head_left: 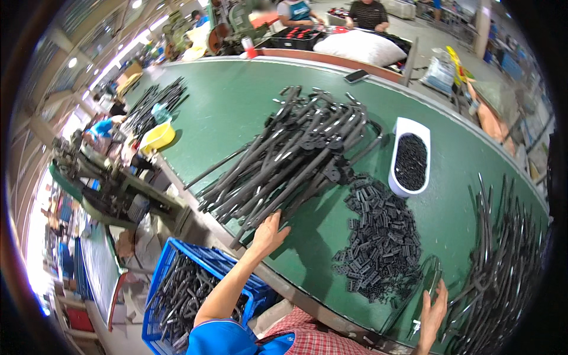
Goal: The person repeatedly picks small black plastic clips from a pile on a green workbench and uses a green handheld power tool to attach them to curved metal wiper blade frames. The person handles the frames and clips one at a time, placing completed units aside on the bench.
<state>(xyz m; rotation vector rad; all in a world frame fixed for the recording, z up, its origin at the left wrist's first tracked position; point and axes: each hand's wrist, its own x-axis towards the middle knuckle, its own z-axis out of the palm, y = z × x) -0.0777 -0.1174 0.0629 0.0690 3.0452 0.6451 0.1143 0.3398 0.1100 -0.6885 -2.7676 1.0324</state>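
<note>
A large pile of black bent metal tubes (296, 154) with dark joint pieces lies on the green tabletop (222, 94). My left hand (269, 236) is at the pile's near end, fingers stretched over the tube ends with the thumb apart; no tube shows lifted in it. Over at the right, my right hand (435, 310) has its fingers apart, just below a dark slim hand tool (436, 275) with a cord or hose. Whether the fingertips touch that tool is unclear. Between the hands is a heap of small black plastic parts (378, 236).
A white tub (404, 125) of small black pieces stands beyond the heap. More black tubes (497, 266) lie at the right edge. A blue crate (157, 287) of black parts stands below the table at left. A phone (356, 76) lies near the far edge; people sit beyond.
</note>
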